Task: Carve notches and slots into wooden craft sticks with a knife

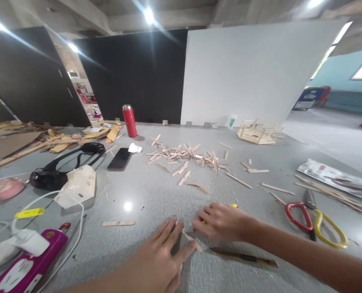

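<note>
My left hand [165, 254] lies low over the grey table, its fingertips and thumb pinning a short wooden craft stick [198, 245] to the surface. Close beside it, my right hand [219, 221] is closed around a slim yellow tool [234, 205]. Most of that tool is hidden in the fingers, so its kind cannot be made out. Just below the right hand lies a brownish craft knife [244, 258]. A single craft stick [119, 223] rests left of my hands, and a loose pile of craft sticks [183, 152] spreads out beyond them.
Red-and-yellow-handled cutters [315, 221] lie at the right, near a white packet [336, 179] and long wood strips. A stick frame [260, 133] and red bottle [129, 121] stand farther back. At left are a phone [119, 159], black headgear [51, 175], and a purple power strip [31, 260] with cables.
</note>
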`<state>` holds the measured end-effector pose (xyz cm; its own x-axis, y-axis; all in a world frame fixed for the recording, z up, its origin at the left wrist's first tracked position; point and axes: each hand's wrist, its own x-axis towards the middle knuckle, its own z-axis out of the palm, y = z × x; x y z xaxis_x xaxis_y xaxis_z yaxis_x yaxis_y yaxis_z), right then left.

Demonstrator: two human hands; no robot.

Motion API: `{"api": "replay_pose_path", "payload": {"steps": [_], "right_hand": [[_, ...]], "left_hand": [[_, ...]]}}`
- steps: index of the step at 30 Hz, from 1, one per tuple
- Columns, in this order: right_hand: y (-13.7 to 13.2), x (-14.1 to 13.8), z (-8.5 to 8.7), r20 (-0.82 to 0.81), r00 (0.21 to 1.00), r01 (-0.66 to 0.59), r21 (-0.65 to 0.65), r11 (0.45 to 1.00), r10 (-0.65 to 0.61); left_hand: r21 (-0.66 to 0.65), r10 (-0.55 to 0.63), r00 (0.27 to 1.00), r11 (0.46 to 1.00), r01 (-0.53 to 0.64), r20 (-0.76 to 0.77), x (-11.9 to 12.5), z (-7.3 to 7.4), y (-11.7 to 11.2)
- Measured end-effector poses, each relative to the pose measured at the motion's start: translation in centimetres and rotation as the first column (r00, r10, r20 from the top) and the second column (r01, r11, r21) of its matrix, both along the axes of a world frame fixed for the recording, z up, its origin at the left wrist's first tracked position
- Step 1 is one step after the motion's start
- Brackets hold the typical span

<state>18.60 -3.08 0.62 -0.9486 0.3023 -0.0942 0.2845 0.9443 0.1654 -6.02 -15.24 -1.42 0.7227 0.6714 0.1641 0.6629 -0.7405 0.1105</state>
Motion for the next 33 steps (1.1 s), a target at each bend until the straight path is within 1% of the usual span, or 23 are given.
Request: {"api": "replay_pose_path", "payload": {"steps": [3, 5, 6, 8, 10, 13, 15, 17, 18, 19, 20, 21, 22, 23, 24, 27, 29, 31, 33], "right_hand": [[-0.1, 0.2, -0.1, -0.064, 0.982, 0.180, 0.002, 0.984, -0.179], [-0.4, 0.3, 0.2, -0.112, 0.944, 0.312, -0.013, 0.950, -0.311], [-0.6, 0.4, 0.5, -0.138, 0.919, 0.369, -0.027, 0.929, -0.369], [-1.1, 0.4, 1.3, -0.199, 0.864, 0.457, -0.073, 0.887, -0.462], [-2.0, 0.2, 2.2, -0.270, 0.802, 0.515, -0.140, 0.845, -0.533], [-4.0, -0.3, 3.5, -0.366, 0.690, 0.555, -0.285, 0.781, -0.624], [-5.7, -0.8, 4.3, -0.391, 0.633, 0.532, -0.407, 0.743, -0.668], [-7.3, -1.3, 5.4, -0.396, 0.605, 0.474, -0.519, 0.712, -0.691], [-8.0, -1.6, 6.0, -0.399, 0.584, 0.432, -0.584, 0.687, -0.707], [-8.6, -1.9, 6.7, -0.400, 0.551, 0.370, -0.669, 0.644, -0.732], [-9.0, -2.2, 7.4, -0.381, 0.500, 0.265, -0.788, 0.556, -0.778], [-9.4, -2.4, 8.0, -0.358, 0.452, 0.158, -0.869, 0.468, -0.817], [-9.6, -2.6, 8.7, -0.338, 0.417, 0.065, -0.915, 0.398, -0.844], [-9.8, -2.7, 9.2, -0.322, 0.392, -0.003, -0.937, 0.349, -0.862], [-9.9, -2.8, 9.7, -0.324, 0.374, -0.029, -0.941, 0.338, -0.869], [-10.1, -3.0, 10.7, -0.354, 0.337, -0.027, -0.930, 0.366, -0.872], [-10.4, -3.0, 11.1, -0.373, 0.307, -0.028, -0.923, 0.384, -0.875], [-10.7, -2.9, 11.5, -0.384, 0.286, -0.024, -0.919, 0.394, -0.878], [-10.9, -2.8, 11.6, -0.395, 0.266, -0.017, -0.914, 0.406, -0.879]], "left_hand": [[0.050, 0.045, 0.998, 0.998, -0.047, 0.046, 0.0, -0.2, 0.2], [0.041, 0.114, 0.987, 0.992, -0.119, 0.115, 0.1, -0.3, 0.6], [0.015, 0.154, 0.977, 0.987, -0.158, 0.151, 0.2, -0.2, 0.8], [-0.085, 0.247, 0.949, 0.968, -0.235, 0.197, 0.4, 0.2, 1.2], [-0.211, 0.333, 0.918, 0.934, -0.289, 0.216, 0.6, 1.1, 1.3], [-0.401, 0.432, 0.852, 0.866, -0.299, 0.296, 0.8, 2.8, 1.0], [-0.524, 0.488, 0.779, 0.815, -0.246, 0.393, 0.8, 4.2, 0.7], [-0.616, 0.515, 0.715, 0.774, -0.150, 0.473, 0.9, 5.7, 0.3], [-0.639, 0.516, 0.694, 0.762, -0.105, 0.502, 1.0, 6.5, 0.1], [-0.661, 0.519, 0.682, 0.748, -0.069, 0.516, 1.1, 7.2, -0.1], [-0.679, 0.525, 0.671, 0.733, -0.043, 0.524, 1.2, 7.9, -0.3], [-0.701, 0.537, 0.651, 0.713, -0.011, 0.536, 1.4, 8.6, -0.5], [-0.720, 0.553, 0.630, 0.693, 0.015, 0.545, 1.5, 9.1, -0.7], [-0.733, 0.563, 0.612, 0.679, 0.041, 0.556, 1.6, 9.6, -0.9], [-0.740, 0.569, 0.597, 0.670, 0.063, 0.566, 1.7, 10.0, -1.1], [-0.730, 0.551, 0.590, 0.677, 0.098, 0.590, 2.1, 11.2, -1.6], [-0.724, 0.551, 0.582, 0.682, 0.098, 0.598, 2.3, 12.0, -1.9], [-0.731, 0.569, 0.564, 0.676, 0.092, 0.598, 2.6, 12.8, -2.0], [-0.732, 0.581, 0.555, 0.677, 0.078, 0.596, 2.9, 13.2, -1.9]]}}
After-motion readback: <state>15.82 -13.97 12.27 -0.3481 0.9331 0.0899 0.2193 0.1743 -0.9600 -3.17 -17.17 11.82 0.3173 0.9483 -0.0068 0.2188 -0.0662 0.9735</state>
